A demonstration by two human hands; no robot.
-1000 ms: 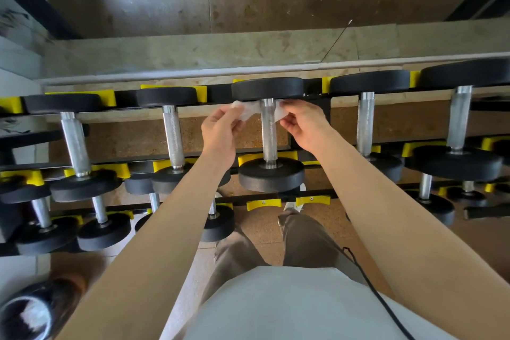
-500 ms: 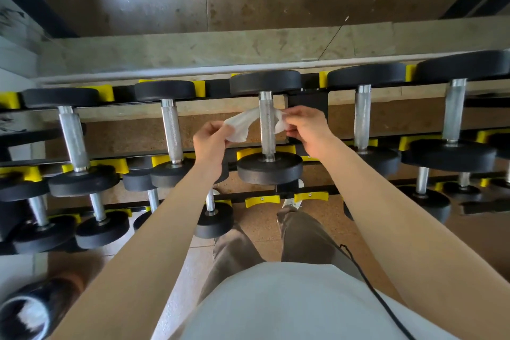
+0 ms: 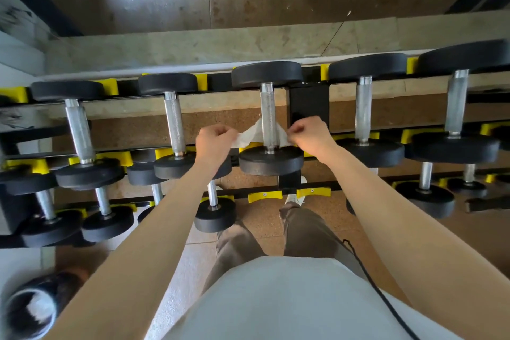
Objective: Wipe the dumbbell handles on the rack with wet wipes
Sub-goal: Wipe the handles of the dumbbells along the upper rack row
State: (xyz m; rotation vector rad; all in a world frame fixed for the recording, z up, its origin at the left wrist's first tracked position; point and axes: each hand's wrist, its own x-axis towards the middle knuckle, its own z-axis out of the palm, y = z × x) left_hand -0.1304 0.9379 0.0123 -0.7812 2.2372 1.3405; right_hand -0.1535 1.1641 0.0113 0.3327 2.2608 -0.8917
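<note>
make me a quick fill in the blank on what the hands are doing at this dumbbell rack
1. The left hand and right hand each pinch one end of a white ____.
2. It runs behind the metal ____ of a dumbbell on the top row.
3. The plastic cradles on the rack are ____ in colour.
Missing words: wipe; handle; yellow.

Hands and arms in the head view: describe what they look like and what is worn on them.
The left hand and right hand are bare: no gloves, and no rings or watch that show. Both forearms are uncovered to the frame edge, with no sleeves in view. A thin black cable runs over the grey top beside the right arm.
</note>
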